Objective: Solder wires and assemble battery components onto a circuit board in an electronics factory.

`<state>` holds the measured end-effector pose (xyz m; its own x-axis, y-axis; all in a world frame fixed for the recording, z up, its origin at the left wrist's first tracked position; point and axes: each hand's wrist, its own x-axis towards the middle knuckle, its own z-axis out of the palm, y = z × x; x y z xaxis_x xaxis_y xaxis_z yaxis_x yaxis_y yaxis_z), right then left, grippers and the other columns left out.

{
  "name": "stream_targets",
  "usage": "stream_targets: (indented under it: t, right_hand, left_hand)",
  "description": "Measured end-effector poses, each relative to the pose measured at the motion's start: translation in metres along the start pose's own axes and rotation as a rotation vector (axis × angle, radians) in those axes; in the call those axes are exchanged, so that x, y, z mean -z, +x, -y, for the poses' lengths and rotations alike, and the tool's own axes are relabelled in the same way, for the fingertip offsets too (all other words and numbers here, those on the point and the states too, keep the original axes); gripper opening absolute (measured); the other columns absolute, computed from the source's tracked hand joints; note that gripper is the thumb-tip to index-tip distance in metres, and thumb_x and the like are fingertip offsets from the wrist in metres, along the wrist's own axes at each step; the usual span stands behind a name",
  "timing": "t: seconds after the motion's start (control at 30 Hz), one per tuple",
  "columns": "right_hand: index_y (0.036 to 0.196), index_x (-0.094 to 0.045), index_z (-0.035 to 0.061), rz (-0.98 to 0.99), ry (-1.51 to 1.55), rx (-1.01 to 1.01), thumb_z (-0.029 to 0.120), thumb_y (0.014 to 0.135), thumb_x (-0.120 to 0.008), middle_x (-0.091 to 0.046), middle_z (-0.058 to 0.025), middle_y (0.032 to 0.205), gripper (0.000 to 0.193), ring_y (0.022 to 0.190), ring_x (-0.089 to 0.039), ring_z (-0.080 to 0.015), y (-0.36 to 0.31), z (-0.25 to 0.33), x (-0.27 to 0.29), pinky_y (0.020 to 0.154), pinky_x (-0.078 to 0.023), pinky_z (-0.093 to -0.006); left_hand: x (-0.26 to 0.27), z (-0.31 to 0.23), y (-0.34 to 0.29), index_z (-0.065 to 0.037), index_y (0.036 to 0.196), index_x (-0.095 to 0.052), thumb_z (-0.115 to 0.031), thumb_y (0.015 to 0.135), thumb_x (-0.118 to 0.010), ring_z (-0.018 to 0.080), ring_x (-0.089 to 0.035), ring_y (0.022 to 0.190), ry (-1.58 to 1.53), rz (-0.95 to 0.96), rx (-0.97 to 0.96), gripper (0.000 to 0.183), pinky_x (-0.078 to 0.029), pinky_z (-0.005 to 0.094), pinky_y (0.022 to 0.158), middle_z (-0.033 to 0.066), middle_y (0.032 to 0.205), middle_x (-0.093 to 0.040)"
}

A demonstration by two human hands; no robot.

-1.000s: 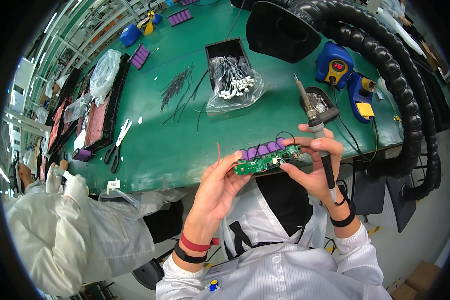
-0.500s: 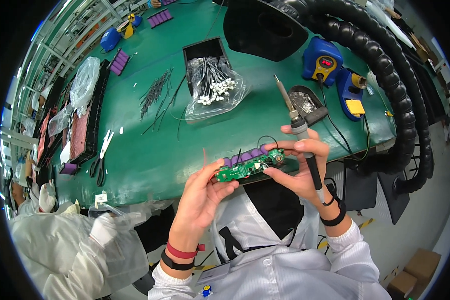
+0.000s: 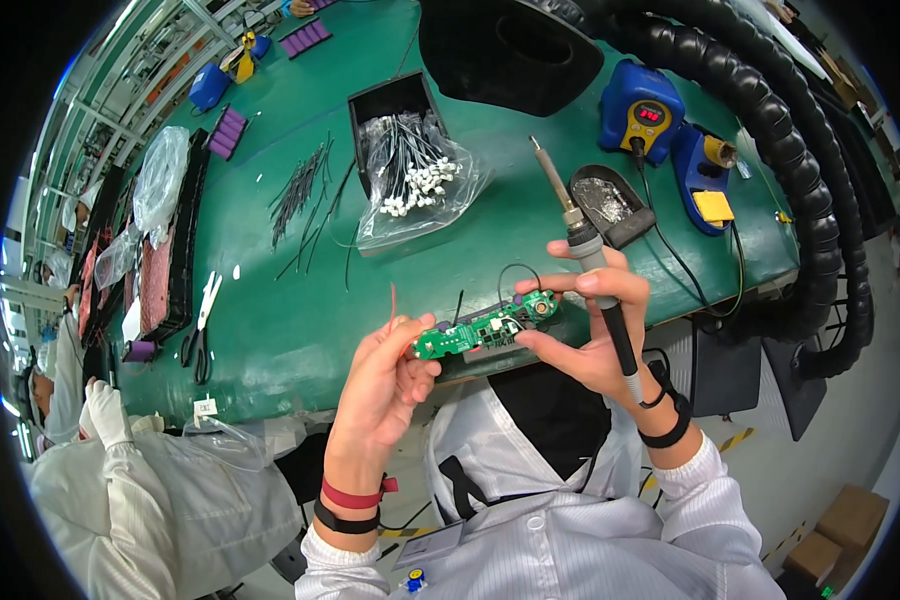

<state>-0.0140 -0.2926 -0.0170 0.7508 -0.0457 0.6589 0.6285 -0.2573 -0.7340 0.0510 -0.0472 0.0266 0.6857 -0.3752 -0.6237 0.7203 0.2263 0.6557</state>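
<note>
A green circuit board (image 3: 460,339) is held level between my two hands over the table's near edge. Purple battery cells show only slightly behind it. My left hand (image 3: 382,375) pinches its left end between thumb and fingers. With thumb and fingertips my right hand (image 3: 600,325) grips the right end, by a round metal part. That same hand also carries a soldering iron (image 3: 622,340) across its fingers, tip pointing up and away from the board. A thin black wire (image 3: 517,267) loops above the board, and a red wire (image 3: 393,300) stands up near its left end.
Beyond the board sits a black bin (image 3: 356,130) with bagged white-tipped wires; loose black wires (image 3: 295,195) lie left. A soldering station (image 3: 642,110), iron stand (image 3: 692,180) and tip-cleaning tray (image 3: 610,205) are right, under black hoses (image 3: 800,190). Scissors (image 3: 202,325) and a gloved co-worker's hand (image 3: 105,412) are left.
The circuit board has turned in my hands, so its face shows more and the purple cells less. Both hands have shifted slightly left. The co-worker's gloved hand has moved left.
</note>
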Motion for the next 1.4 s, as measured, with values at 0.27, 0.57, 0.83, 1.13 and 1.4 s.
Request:
stream_targets:
  t: [0.27,0.57,0.83,1.13,1.4]
  right_hand:
    - [0.13,-0.043,0.0119,-0.138,0.035,0.05,-0.002,0.072,-0.09,-0.058,-0.0282,0.134,0.076,0.114,-0.068,-0.0287,0.003,-0.006,-0.007,0.078,-0.059,-0.0316]
    - [0.135,-0.032,0.0181,-0.005,0.036,-0.013,-0.009,0.074,-0.085,-0.04,-0.0252,0.144,0.085,0.118,-0.067,-0.0384,0.003,-0.006,-0.002,0.094,-0.059,-0.0434]
    - [0.134,-0.032,0.0178,-0.019,0.053,-0.028,-0.009,0.074,-0.085,-0.043,-0.0262,0.143,0.085,0.123,-0.064,-0.0378,0.002,-0.01,-0.003,0.097,-0.057,-0.0438]
    - [0.13,-0.034,0.0168,-0.033,-0.011,-0.006,-0.006,0.073,-0.087,-0.064,-0.0273,0.127,0.081,0.136,-0.053,-0.0345,-0.001,-0.014,-0.001,0.103,-0.051,-0.0444]
    - [0.126,-0.049,0.0106,-0.156,0.022,0.071,-0.002,0.071,-0.089,-0.067,-0.0204,0.122,0.069,0.123,-0.063,-0.0333,0.0,-0.017,-0.007,0.094,-0.056,-0.0396]
  left_hand:
    - [-0.004,-0.003,0.006,-0.015,0.078,-0.044,-0.016,0.096,-0.07,0.0098,-0.062,0.046,0.014,0.026,-0.06,0.032,-0.03,0.0197,0.032,-0.001,0.072,-0.06]
    - [-0.008,-0.005,0.01,-0.014,0.081,-0.048,-0.014,0.101,-0.063,0.0076,-0.039,0.037,0.035,-0.03,-0.121,0.025,-0.024,0.0222,0.034,-0.0024,0.064,-0.053]
    - [-0.014,-0.007,0.009,-0.015,0.072,-0.042,-0.013,0.1,-0.064,0.0053,-0.045,0.04,0.045,-0.041,-0.146,0.036,-0.026,0.0208,0.035,-0.0045,0.063,-0.05]
    - [-0.012,-0.004,0.009,-0.013,0.076,-0.045,-0.014,0.102,-0.062,0.0052,-0.049,0.042,0.064,-0.006,-0.196,0.03,-0.03,0.0198,0.036,-0.0035,0.065,-0.053]
    - [-0.007,0.006,0.01,-0.01,0.091,-0.052,-0.018,0.105,-0.058,0.0071,-0.048,0.042,0.077,-0.018,-0.284,0.017,-0.031,0.0203,0.037,0.0016,0.068,-0.06]
